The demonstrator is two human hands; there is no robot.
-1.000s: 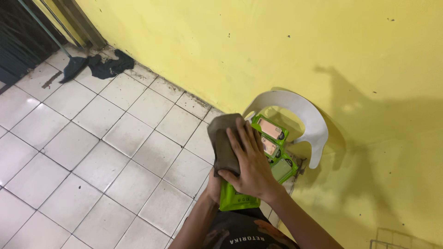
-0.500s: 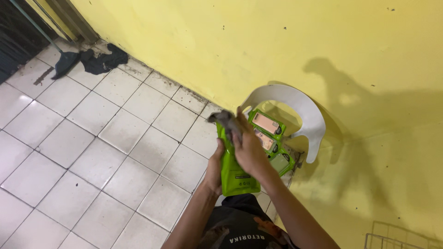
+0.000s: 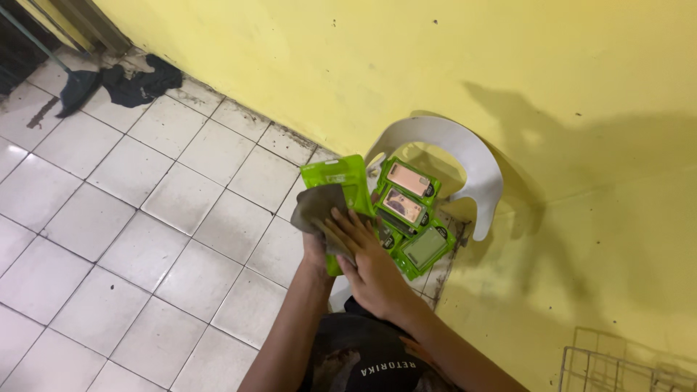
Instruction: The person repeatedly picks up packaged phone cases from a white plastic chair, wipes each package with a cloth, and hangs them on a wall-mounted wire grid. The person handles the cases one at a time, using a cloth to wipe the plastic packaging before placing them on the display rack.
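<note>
My left hand holds a flat green package upright from below, mostly hidden behind it. My right hand presses a grey cloth against the package's front. Just beyond, several more green packages lie stacked on the seat of a white plastic chair that stands against the yellow wall.
White floor tiles spread to the left. A dark rag and a mop head lie at the far wall's base. A wire rack shows at the bottom right corner. The yellow wall closes off the right side.
The green package has tilted more upright, showing its top edge. My right hand with the cloth has slid down lower over its front.
</note>
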